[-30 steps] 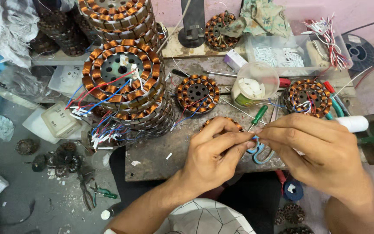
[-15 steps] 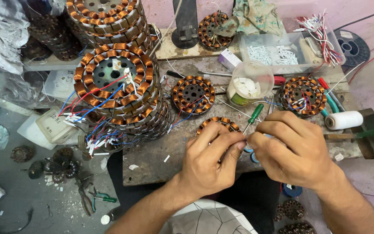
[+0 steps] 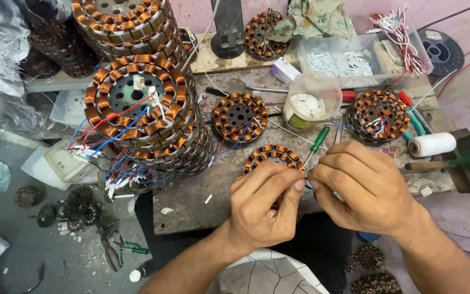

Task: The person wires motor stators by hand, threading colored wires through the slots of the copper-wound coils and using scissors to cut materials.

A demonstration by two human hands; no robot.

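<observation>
The worktop runs under and beyond both hands, grey and scuffed. Up and to the left of the left hand stands the stack of copper-wound stators, the largest thing on it, with red, blue and white leads spilling off its near side. Beyond the right hand, at the far edge, sits a clear tray of small white pieces, with a bundle of red and white wires at its right end. Straight beyond the hands lies a second stator, and up to the right of the right hand a third stator with coloured wires across it. Between those two stands a clear cup holding white bits. To the right of the right hand lies a white spool on its side.

The stator being worked on lies on the worktop just beyond the knuckles, half hidden by the left hand. The right hand is beside it, and the two hands meet at the fingertips, pinched together on something thin and bluish that is too small to make out. A green screwdriver lies just beyond the right hand's fingers, pointing toward the stator.
</observation>
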